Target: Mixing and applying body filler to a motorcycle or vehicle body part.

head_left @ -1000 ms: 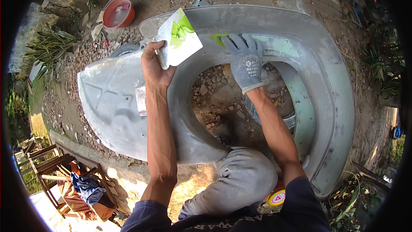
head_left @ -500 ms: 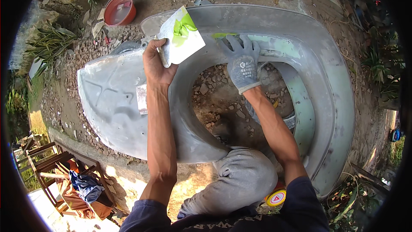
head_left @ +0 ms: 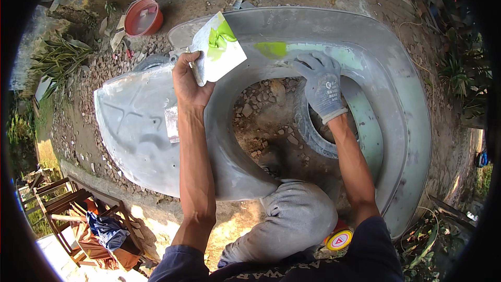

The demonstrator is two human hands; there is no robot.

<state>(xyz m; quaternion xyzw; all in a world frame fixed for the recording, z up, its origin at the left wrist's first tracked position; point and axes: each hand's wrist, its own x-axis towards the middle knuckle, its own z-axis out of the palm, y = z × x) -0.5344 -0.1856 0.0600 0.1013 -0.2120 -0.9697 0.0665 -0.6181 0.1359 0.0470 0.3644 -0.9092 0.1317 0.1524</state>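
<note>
My left hand, bare, is closed on the edge of a white flat mixing board with a dab of bright green putty on it. The board is held above a large grey curved vehicle body shell. My right hand, in a grey work glove, is at the inner edge of the shell's far side. Its fingers are bent together toward the left; what lies under them is hidden. Just left of these fingertips, a bright green patch is smeared on the shell, beside a pale green area.
A pale rectangular piece rests on the shell beside my left forearm. Beneath the opening lie rubble and a tire. A red bucket stands at the far left. A round yellow-rimmed tin is by my knee; a wooden chair frame holds cloth.
My right hand has moved right and a little nearer along the shell, uncovering the bright green patch. My left hand and the board have shifted only slightly.
</note>
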